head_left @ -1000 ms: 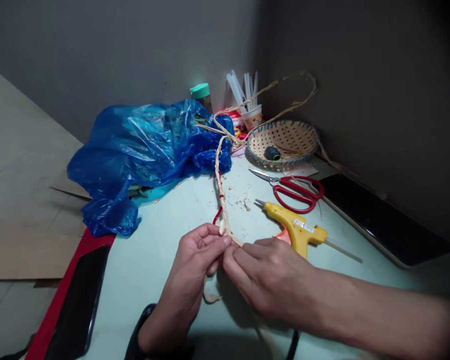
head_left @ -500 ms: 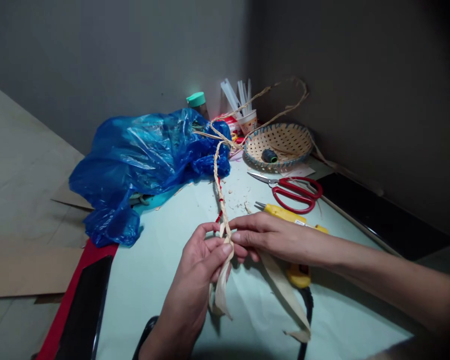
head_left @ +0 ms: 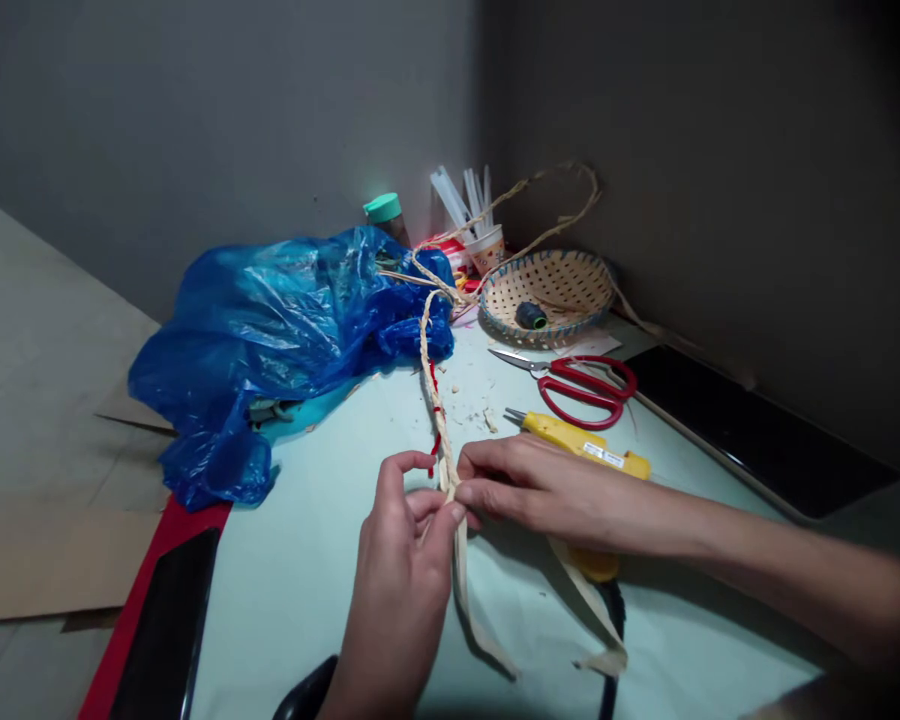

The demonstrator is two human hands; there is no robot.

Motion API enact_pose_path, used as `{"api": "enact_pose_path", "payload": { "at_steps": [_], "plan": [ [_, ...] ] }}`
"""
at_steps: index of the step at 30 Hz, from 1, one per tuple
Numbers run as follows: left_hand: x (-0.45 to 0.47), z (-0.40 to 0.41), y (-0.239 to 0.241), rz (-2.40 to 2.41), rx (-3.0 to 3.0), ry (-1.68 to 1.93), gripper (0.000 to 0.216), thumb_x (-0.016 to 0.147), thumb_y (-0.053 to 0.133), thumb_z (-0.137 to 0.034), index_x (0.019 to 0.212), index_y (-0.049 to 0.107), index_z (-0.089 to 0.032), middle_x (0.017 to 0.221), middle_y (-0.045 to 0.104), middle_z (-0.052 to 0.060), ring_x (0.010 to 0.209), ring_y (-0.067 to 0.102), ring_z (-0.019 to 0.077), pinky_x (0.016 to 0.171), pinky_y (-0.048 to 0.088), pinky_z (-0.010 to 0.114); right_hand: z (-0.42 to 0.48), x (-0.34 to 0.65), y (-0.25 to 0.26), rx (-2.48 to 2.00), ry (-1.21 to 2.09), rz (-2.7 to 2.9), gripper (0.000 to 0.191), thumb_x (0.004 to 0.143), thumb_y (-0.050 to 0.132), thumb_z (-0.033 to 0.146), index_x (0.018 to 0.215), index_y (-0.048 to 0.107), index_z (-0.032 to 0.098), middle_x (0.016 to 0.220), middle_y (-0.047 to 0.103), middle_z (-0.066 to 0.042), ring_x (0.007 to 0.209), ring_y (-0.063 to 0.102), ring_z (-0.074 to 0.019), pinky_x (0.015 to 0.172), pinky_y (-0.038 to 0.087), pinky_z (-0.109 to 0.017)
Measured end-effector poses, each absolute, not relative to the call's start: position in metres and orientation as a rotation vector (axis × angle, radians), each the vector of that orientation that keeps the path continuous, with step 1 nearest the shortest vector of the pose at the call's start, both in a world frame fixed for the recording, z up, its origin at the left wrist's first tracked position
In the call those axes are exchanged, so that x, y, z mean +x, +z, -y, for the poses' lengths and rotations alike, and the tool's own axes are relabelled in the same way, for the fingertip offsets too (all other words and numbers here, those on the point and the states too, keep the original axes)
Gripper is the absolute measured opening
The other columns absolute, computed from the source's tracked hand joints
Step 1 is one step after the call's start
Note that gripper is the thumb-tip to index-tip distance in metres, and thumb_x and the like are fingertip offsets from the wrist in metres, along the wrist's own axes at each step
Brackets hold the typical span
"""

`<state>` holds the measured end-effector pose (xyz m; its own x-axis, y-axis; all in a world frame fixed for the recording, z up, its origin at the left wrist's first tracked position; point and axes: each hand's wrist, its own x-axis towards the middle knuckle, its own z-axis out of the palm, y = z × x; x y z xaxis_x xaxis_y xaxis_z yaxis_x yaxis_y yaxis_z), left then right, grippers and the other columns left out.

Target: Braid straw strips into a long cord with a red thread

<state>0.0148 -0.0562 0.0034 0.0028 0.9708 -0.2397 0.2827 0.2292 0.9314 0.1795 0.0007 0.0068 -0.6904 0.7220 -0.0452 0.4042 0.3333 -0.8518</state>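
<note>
A plaited straw cord point(head_left: 430, 370) with a red thread in it runs from the blue plastic bag point(head_left: 285, 330) down the pale table to my hands. My left hand point(head_left: 409, 560) pinches the cord's near end between thumb and fingers. My right hand point(head_left: 529, 485) comes in from the right and pinches the same spot, fingers closed. Two loose flat straw strips point(head_left: 487, 630) hang from the pinch toward me. A yellow glue gun point(head_left: 581, 450) lies partly under my right hand.
Red-handled scissors point(head_left: 581, 385) lie beyond the glue gun. A woven basket point(head_left: 562, 285) holding a small dark spool stands at the back, beside a paper cup of glue sticks point(head_left: 487, 240) and a green-capped jar point(head_left: 385, 213). A dark flat panel point(head_left: 757, 435) is on the right, a red-edged black one point(head_left: 157, 620) at the left.
My right hand moved up from beside the left to reach across over the glue gun. The loose strips came into view and now trail longer toward me. The view shifted slightly.
</note>
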Motion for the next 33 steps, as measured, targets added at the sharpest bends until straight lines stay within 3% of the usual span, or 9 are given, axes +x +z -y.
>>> {"api": "enact_pose_path", "payload": {
  "at_steps": [4, 7, 10, 17, 19, 23, 25, 30, 33],
  "plan": [
    [0.015, 0.059, 0.009, -1.68, 1.533, 0.764, 0.026, 0.091, 0.045, -0.031, 0.114, 0.038, -0.025, 0.078, 0.068, -0.002, 0.069, 0.062, 0.0154, 0.064, 0.042, 0.025, 0.001, 0.176, 0.004, -1.061, 1.281, 2.206, 0.022, 0.09, 0.046, 0.027, 0.071, 0.052, 0.018, 0.062, 0.049, 0.005, 0.058, 0.044, -0.0077, 0.052, 0.029, -0.021],
    [0.01, 0.061, 0.012, -1.793, 1.791, 0.651, 0.009, 0.091, 0.043, -0.031, 0.092, 0.048, -0.023, 0.064, 0.064, -0.004, 0.059, 0.06, 0.0149, 0.057, 0.038, 0.025, 0.007, 0.173, 0.006, -1.188, 1.041, 2.257, 0.022, 0.088, 0.047, 0.026, 0.068, 0.051, 0.018, 0.056, 0.044, 0.006, 0.055, 0.039, -0.0079, 0.051, 0.025, -0.023],
    [0.009, 0.067, 0.009, -1.799, 2.091, 0.635, 0.022, 0.092, 0.039, -0.029, 0.073, 0.048, -0.022, 0.056, 0.057, -0.005, 0.048, 0.054, 0.0127, 0.051, 0.034, 0.025, 0.012, 0.17, 0.006, -1.252, 0.924, 2.247, 0.024, 0.089, 0.046, 0.026, 0.066, 0.051, 0.018, 0.055, 0.047, 0.005, 0.053, 0.039, -0.0081, 0.053, 0.027, -0.023],
    [0.017, 0.071, -0.011, -1.424, 2.759, 0.715, 0.018, 0.082, 0.041, -0.007, 0.089, 0.055, -0.017, 0.059, 0.057, -0.002, 0.046, 0.055, 0.014, 0.046, 0.034, 0.027, 0.009, 0.168, -0.013, -0.984, 1.693, 1.769, 0.027, 0.091, 0.046, 0.032, 0.083, 0.065, 0.015, 0.074, 0.068, -0.002, 0.062, 0.058, -0.0123, 0.061, 0.042, -0.024],
    [0.018, 0.071, -0.013, -1.396, 2.826, 0.702, 0.019, 0.08, 0.042, -0.006, 0.088, 0.056, -0.015, 0.061, 0.059, 0.001, 0.047, 0.055, 0.0153, 0.046, 0.034, 0.029, 0.007, 0.169, -0.014, -0.967, 1.772, 1.701, 0.026, 0.089, 0.049, 0.034, 0.088, 0.067, 0.015, 0.081, 0.07, -0.004, 0.07, 0.061, -0.0149, 0.065, 0.044, -0.025],
    [0.022, 0.073, -0.006, -1.504, 2.539, 0.75, 0.023, 0.084, 0.045, -0.015, 0.062, 0.052, -0.019, 0.054, 0.055, 0.0, 0.048, 0.051, 0.0138, 0.049, 0.031, 0.028, 0.005, 0.172, -0.002, -1.018, 1.64, 1.772, 0.024, 0.089, 0.05, 0.032, 0.084, 0.067, 0.016, 0.08, 0.071, -0.003, 0.073, 0.061, -0.0146, 0.066, 0.044, -0.024],
    [0.022, 0.072, 0.002, -1.665, 2.289, 0.862, 0.029, 0.087, 0.045, -0.018, 0.058, 0.05, -0.019, 0.055, 0.052, 0.0, 0.052, 0.049, 0.0129, 0.053, 0.031, 0.027, 0.004, 0.174, 0.004, -1.024, 1.515, 1.84, 0.024, 0.091, 0.049, 0.032, 0.08, 0.065, 0.017, 0.075, 0.069, -0.001, 0.069, 0.059, -0.0133, 0.065, 0.042, -0.024],
    [0.013, 0.058, 0.009, -1.514, 1.594, 0.908, 0.018, 0.09, 0.047, -0.028, 0.086, 0.061, -0.018, 0.083, 0.06, 0.003, 0.079, 0.053, 0.0147, 0.074, 0.039, 0.025, 0.007, 0.175, 0.01, -0.991, 1.378, 1.972, 0.027, 0.094, 0.044, 0.031, 0.082, 0.064, 0.018, 0.077, 0.068, -0.001, 0.075, 0.06, -0.015, 0.07, 0.042, -0.025],
    [0.01, 0.051, -0.001, -1.175, 1.171, 0.913, 0.02, 0.09, 0.048, -0.032, 0.097, 0.059, -0.017, 0.075, 0.055, 0.001, 0.068, 0.049, 0.0114, 0.067, 0.04, 0.023, 0.014, 0.173, 0.011, -1.032, 1.28, 2.082, 0.024, 0.094, 0.041, 0.026, 0.086, 0.063, 0.018, 0.081, 0.068, -0.003, 0.078, 0.06, -0.0162, 0.071, 0.041, -0.026]
  ]
}}
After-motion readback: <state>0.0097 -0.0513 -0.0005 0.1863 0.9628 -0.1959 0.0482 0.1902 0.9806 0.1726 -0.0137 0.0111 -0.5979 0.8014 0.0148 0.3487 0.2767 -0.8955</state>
